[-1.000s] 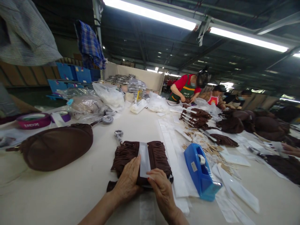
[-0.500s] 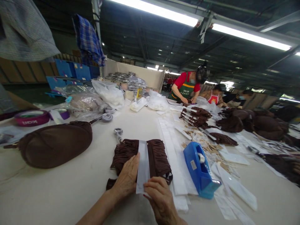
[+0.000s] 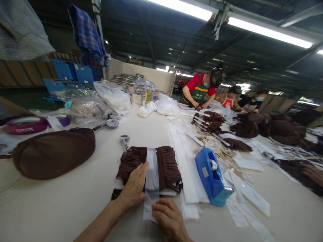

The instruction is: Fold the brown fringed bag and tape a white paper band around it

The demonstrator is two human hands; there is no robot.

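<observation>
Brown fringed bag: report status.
Left hand on brown fringed bag. Right hand at near end of translucent plastic strip. Blue plastic tape dispenser off right, clear of hands.

A lane is running between the brown pouch (image 3: 54, 154) and the fringed bag (image 3: 168, 168); toward the worktable's (image 3: 75, 198) near edge the left forearm (image 3: 103, 220) is blocking it, while rightward a tape dispenser (image 3: 207, 176) is obstructing.

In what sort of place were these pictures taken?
Likely a factory workshop, perhaps for bags: fringed brown goods lie stacked on a worktable near a blue tape dispenser, and a co-worker in a green apron bends beyond.
</observation>
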